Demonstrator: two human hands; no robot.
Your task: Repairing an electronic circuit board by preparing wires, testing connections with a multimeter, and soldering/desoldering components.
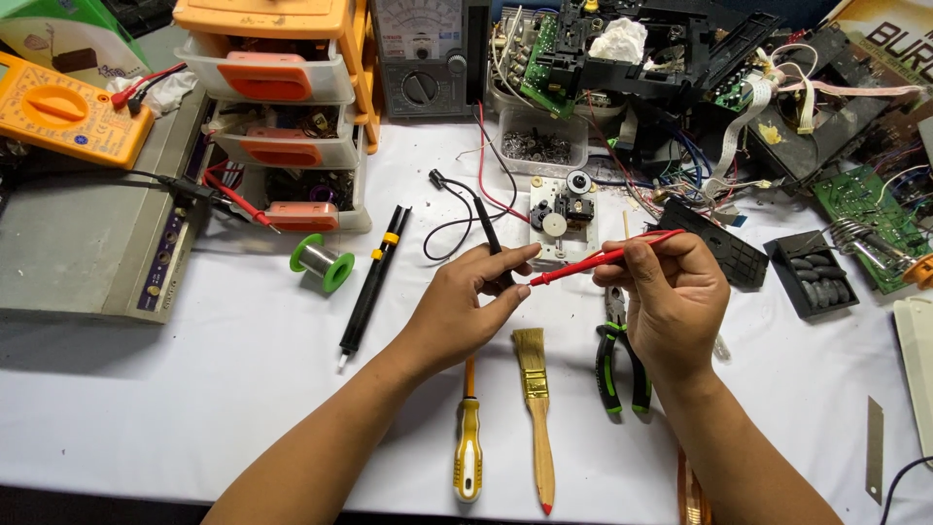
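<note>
Left hand (465, 309) grips slim black test probe (489, 231); right hand (669, 290) pinches slim red test probe (595, 261). Tips meet mid-bench, near of small white mechanism module (562, 220). Module appears not yet probed; yellow multimeter (64, 110) far left.

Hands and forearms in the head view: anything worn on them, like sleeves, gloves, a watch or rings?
Both arms are bare. The left hand and right hand have no gloves; no sleeves, watch, bracelet or rings show. Fingernails look short and unpainted.
</note>
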